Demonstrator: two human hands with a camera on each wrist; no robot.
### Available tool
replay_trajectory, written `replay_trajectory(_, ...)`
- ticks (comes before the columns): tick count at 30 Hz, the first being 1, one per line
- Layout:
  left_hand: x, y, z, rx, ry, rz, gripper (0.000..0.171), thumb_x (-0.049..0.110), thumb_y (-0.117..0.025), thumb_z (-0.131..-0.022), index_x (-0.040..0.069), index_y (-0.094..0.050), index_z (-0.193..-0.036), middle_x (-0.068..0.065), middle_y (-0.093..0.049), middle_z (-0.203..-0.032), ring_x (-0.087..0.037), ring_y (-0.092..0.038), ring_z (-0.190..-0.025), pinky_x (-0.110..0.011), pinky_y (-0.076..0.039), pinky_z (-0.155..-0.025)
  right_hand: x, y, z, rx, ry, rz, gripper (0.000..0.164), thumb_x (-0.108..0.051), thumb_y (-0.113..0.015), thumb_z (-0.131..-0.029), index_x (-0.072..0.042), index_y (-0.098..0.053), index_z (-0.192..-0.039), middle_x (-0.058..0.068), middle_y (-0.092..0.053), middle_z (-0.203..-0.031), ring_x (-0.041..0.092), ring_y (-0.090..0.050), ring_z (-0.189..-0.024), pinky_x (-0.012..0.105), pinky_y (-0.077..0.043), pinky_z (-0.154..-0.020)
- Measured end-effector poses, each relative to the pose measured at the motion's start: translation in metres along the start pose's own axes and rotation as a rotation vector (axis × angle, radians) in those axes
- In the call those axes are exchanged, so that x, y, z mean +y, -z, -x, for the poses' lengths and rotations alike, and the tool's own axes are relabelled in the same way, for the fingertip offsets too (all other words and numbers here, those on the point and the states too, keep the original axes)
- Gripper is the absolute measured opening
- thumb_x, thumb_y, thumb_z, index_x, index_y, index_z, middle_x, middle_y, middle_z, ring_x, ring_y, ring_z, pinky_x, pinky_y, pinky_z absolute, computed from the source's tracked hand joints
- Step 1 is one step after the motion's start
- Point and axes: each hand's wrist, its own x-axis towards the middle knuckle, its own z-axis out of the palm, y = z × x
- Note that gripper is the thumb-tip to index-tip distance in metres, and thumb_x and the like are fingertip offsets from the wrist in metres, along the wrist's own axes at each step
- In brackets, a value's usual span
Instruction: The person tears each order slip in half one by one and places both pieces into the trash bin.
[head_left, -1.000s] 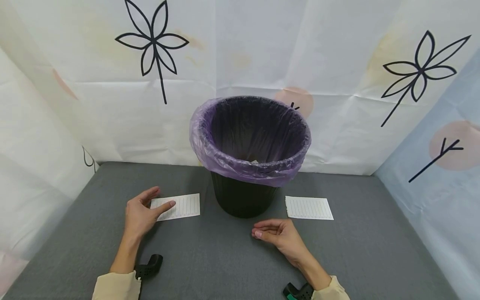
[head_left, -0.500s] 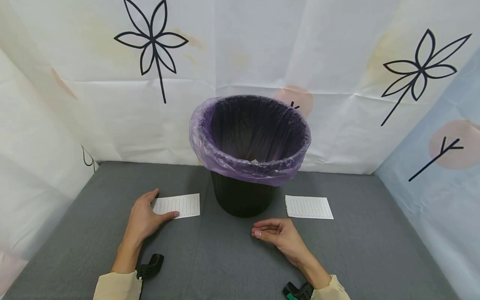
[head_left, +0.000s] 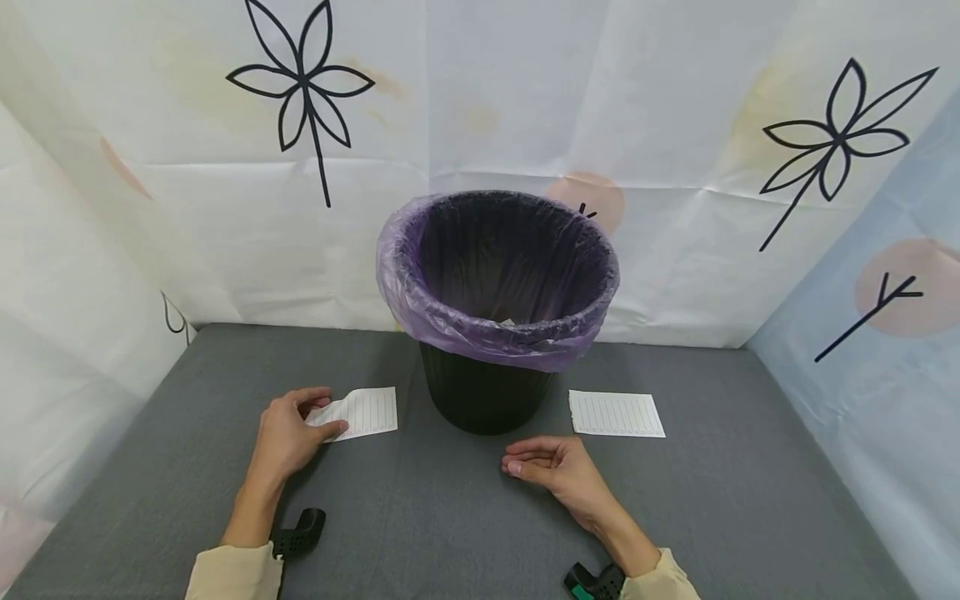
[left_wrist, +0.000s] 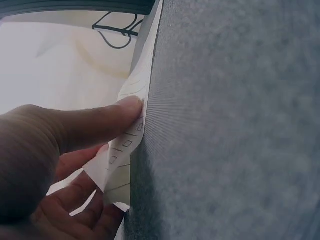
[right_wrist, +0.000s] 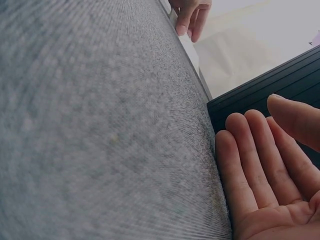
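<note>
My left hand (head_left: 288, 433) grips the left end of a small lined paper slip (head_left: 371, 412) on the grey table. In the left wrist view the thumb presses on the printed side of the slip (left_wrist: 135, 85). The fingers curl behind its near end, which buckles and folds up. My right hand (head_left: 558, 471) rests on the table with relaxed fingers, holding nothing, just in front of the bin. A second lined slip (head_left: 617, 413) lies flat to the right of the bin, beyond that hand.
A dark bin (head_left: 487, 392) with a purple plastic liner (head_left: 495, 337) stands at the middle back of the table (head_left: 420, 517). A small pale scrap (head_left: 507, 322) shows inside it. Patterned white fabric (head_left: 480, 100) hangs behind and along both sides.
The left fingers have curled in at the slip's left end, and that end has gone from flat to buckled. The right hand stays in place.
</note>
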Motion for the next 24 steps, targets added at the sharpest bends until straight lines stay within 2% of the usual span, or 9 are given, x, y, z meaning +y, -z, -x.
replay_trajectory(3,0.0010,0.0006,-0.0003,-0.012,0.003,0.002,0.052,0.004,-0.088,-0.076,-0.010,-0.067,-0.121,-0.022,-0.068,-0.104,-0.032,-0.060,-0.092,-0.040,-0.046,-0.076,-0.0003,0.0000,0.0000,0.002,-0.003,0.000,0.038,0.001,-0.071,-0.092,0.027,-0.057,-0.116,0.029,-0.071,-0.107,0.016,-0.073,-0.094,0.029,-0.058,-0.083)
replay_trajectory(9,0.0020,0.0040,0.0010,-0.074,0.060,-0.005,0.050,0.009,-0.086,-0.079,-0.009,-0.066,-0.122,-0.031,-0.064,-0.122,-0.044,-0.060,-0.108,-0.054,-0.049,-0.085,-0.0004,0.0000,0.0004,0.008,-0.019,-0.002,0.039,0.001,-0.071,-0.092,0.026,-0.057,-0.118,0.037,-0.066,-0.110,0.017,-0.074,-0.094,0.030,-0.058,-0.083)
replay_trajectory(11,0.0019,0.0048,0.0012,-0.082,0.066,-0.004,0.045,0.010,-0.084,-0.081,-0.008,-0.068,-0.120,-0.031,-0.064,-0.122,-0.044,-0.060,-0.110,-0.054,-0.048,-0.085,-0.0005,0.0001,0.0006,0.009,-0.020,-0.002,0.039,0.000,-0.071,-0.092,0.026,-0.057,-0.118,0.038,-0.066,-0.110,0.018,-0.074,-0.094,0.030,-0.058,-0.083)
replay_trajectory(17,0.0035,0.0045,0.0024,-0.082,0.035,0.044,0.023,0.010,-0.080,-0.087,-0.002,-0.076,-0.106,-0.022,-0.071,-0.107,-0.041,-0.064,-0.107,-0.048,-0.050,-0.081,-0.0006,0.0006,0.0006,0.009,-0.018,-0.002,0.039,0.000,-0.072,-0.092,0.026,-0.058,-0.117,0.038,-0.066,-0.110,0.017,-0.074,-0.093,0.030,-0.058,-0.082)
replay_trajectory(21,0.0054,0.0031,0.0020,-0.128,0.003,0.093,0.018,0.013,-0.079,-0.090,0.000,-0.078,-0.102,-0.019,-0.073,-0.107,-0.040,-0.064,-0.110,-0.048,-0.051,-0.084,-0.0010,0.0001,0.0006,0.010,-0.016,-0.011,0.039,0.001,-0.071,-0.092,0.027,-0.057,-0.117,0.038,-0.066,-0.109,0.017,-0.074,-0.093,0.030,-0.058,-0.083)
replay_trajectory(24,0.0085,0.0029,0.0013,-0.165,-0.017,0.103,0.017,0.016,-0.079,-0.090,0.003,-0.080,-0.100,-0.015,-0.074,-0.105,-0.035,-0.066,-0.105,-0.043,-0.051,-0.082,-0.0008,-0.0001,0.0007,0.009,-0.016,-0.015,0.039,0.001,-0.071,-0.092,0.027,-0.056,-0.118,0.039,-0.065,-0.109,0.018,-0.074,-0.093,0.030,-0.058,-0.083)
